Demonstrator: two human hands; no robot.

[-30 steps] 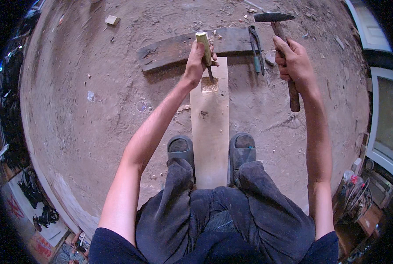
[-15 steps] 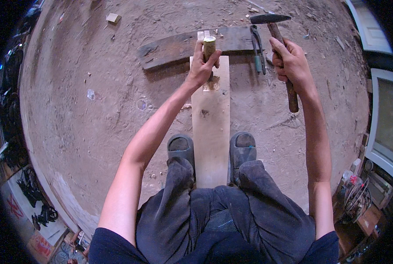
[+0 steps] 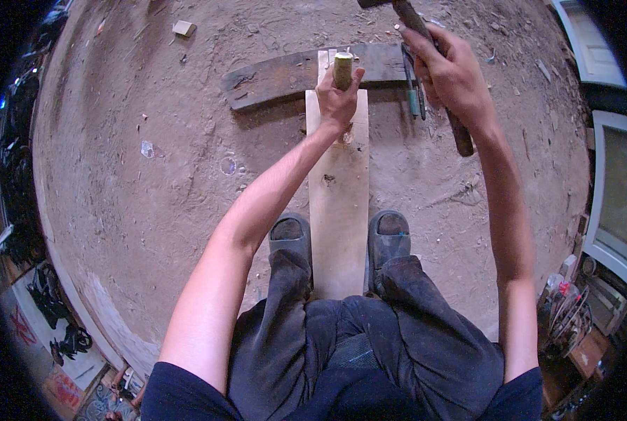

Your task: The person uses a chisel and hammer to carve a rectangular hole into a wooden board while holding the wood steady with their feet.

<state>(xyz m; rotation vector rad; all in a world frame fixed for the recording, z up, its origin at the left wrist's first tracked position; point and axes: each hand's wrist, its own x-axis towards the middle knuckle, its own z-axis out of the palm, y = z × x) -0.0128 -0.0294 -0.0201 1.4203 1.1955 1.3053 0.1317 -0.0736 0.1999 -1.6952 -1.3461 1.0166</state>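
My left hand (image 3: 338,105) is closed round the handle of a chisel (image 3: 342,71), whose pale top end points up; its blade is hidden under the hand. Below it lies a light wooden board (image 3: 338,210), running lengthwise between my legs. A chipped hollow (image 3: 348,132) in the board shows beside my left wrist. Raised at the right, my right hand (image 3: 454,77) grips a hammer (image 3: 415,21) by its wooden shaft, and the dark head is partly cut off by the upper edge. The hammer is apart from the chisel.
A dark plank (image 3: 271,77) lies crosswise under the board's far end. Pincers (image 3: 413,91) with a green grip rest against its right part. A small wood block (image 3: 184,29) sits on the dirt floor (image 3: 152,210). White-framed panels (image 3: 611,189) stand at the right.
My right hand has lifted the hammer up and to the left, its head now partly out of view. My left hand has shifted slightly right and turned with the chisel.
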